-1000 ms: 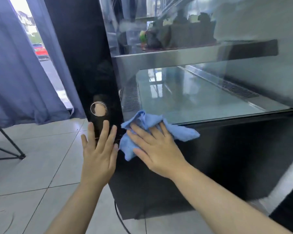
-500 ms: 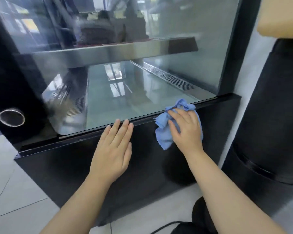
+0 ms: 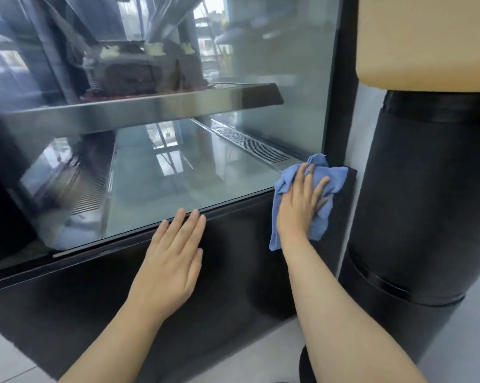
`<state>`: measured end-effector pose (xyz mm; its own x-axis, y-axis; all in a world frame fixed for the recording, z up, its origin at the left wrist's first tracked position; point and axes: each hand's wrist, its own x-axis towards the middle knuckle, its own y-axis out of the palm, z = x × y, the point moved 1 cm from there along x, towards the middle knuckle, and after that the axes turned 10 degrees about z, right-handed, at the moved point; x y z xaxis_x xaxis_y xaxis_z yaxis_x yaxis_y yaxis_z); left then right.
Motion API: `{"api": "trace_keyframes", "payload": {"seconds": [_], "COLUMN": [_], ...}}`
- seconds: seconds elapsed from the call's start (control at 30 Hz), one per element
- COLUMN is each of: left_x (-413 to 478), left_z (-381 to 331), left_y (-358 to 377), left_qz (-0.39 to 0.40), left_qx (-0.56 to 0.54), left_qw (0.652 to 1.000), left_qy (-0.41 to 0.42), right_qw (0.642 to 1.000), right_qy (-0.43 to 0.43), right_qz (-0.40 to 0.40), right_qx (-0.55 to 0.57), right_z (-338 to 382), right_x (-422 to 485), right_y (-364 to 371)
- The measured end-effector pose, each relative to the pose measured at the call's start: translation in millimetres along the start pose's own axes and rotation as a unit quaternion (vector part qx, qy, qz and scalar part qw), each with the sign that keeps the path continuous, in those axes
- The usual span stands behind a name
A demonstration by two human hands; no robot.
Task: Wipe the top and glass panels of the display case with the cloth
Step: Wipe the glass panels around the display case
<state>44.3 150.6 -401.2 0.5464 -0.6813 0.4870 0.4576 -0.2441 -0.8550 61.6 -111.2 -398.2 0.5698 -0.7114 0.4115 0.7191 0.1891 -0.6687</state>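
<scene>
The display case has a large front glass panel (image 3: 178,167) above a glossy black lower panel (image 3: 95,294). A crumpled blue cloth (image 3: 334,176) lies pressed against the case's lower right corner, over the bottom edge of the glass and the black panel. My right hand (image 3: 301,205) lies flat on the cloth, fingers spread, pushing it against the surface. My left hand (image 3: 172,264) rests flat and empty on the black panel, fingertips touching the glass's lower edge.
Inside the case a metal shelf (image 3: 139,109) carries a dark cake (image 3: 139,70). A black cylindrical pedestal (image 3: 426,203) with a tan top (image 3: 426,42) stands close to the case's right side. Pale floor tiles (image 3: 1,363) lie below.
My right hand slid the cloth rightward along the bottom edge of the glass, from the left corner to the right corner. My left hand followed along the black panel, and the view shifted right.
</scene>
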Motion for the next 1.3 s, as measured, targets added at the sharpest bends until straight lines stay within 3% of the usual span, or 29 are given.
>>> {"api": "trace_keyframes", "payload": {"seconds": [0.1,0.23,0.3,0.37,0.43,0.5,0.57,0.67,0.7,0.73,0.83,0.9,0.93,1.0,1.1,1.17,1.2,1.3], "left_x": [-10.7,-15.4,-8.4,0.0,6.0,7.5,7.4,8.3,8.5,8.3,6.9,7.2,11.5,27.4,67.3,94.6,103.7,112.6], "left_z": [32.4,104.0,132.7,151.1,160.4,164.3,165.0,164.4,164.4,164.0,161.9,161.6,163.3,171.8,191.2,197.4,199.6,204.1], "left_y": [-31.0,-86.4,-111.7,-129.9,-134.1,-129.7,-126.5,-126.6,-126.8,-126.1,-124.3,-132.3,-143.7,-180.7,-255.1,-287.7,-294.9,-295.4], "left_qz": [-0.084,-0.182,-0.193,-0.212,-0.22,-0.226,-0.229,-0.237,-0.241,-0.245,-0.253,-0.268,-0.286,-0.33,-0.368,-0.339,-0.32,-0.301], "left_qx": [0.044,0.12,0.154,0.168,0.176,0.175,0.172,0.169,0.168,0.167,0.183,0.196,0.199,0.196,0.175,0.174,0.179,0.186], "left_qw": [0.995,0.963,0.951,0.942,0.94,0.94,0.941,0.94,0.94,0.939,0.933,0.928,0.924,0.91,0.898,0.911,0.918,0.923], "left_qy": [-0.045,-0.155,-0.187,-0.2,-0.194,-0.185,-0.18,-0.175,-0.175,-0.175,-0.177,-0.169,-0.159,-0.155,-0.166,-0.157,-0.153,-0.153], "right_qw": [0.972,0.855,0.834,0.865,0.909,0.916,0.874,0.732,0.718,0.732,0.853,0.907,0.914,0.89,0.79,0.753,0.774,0.899], "right_qy": [-0.218,-0.509,-0.544,-0.482,-0.368,-0.333,-0.444,-0.642,-0.653,-0.636,-0.461,-0.357,-0.338,-0.387,-0.553,-0.592,-0.567,-0.368], "right_qz": [-0.048,0.004,-0.04,-0.127,-0.197,-0.223,-0.195,-0.156,-0.152,-0.164,-0.233,-0.221,-0.225,-0.239,-0.256,-0.259,-0.26,-0.238], "right_qx": [-0.067,-0.098,-0.084,-0.057,0.0,0.029,-0.02,-0.167,-0.187,-0.181,-0.076,-0.007,0.003,-0.007,-0.072,-0.121,-0.112,0.026], "right_z": [44.9,109.9,150.5,201.2,244.1,261.1,240.1,171.3,159.9,157.7,214.5,276.6,304.4,336.9,324.5,306.3,306.3,342.3], "right_x": [-59.4,-112.0,-94.3,-56.8,-31.8,-39.5,-63.9,-56.8,-37.8,-17.7,34.5,46.5,43.5,26.6,16.0,37.7,55.3,77.2], "right_y": [19.5,23.4,5.1,-22.8,-51.4,-52.0,-28.2,-7.7,-16.6,-29.9,-96.9,-139.2,-153.0,-158.9,-137.7,-148.6,-161.2,-194.0]}}
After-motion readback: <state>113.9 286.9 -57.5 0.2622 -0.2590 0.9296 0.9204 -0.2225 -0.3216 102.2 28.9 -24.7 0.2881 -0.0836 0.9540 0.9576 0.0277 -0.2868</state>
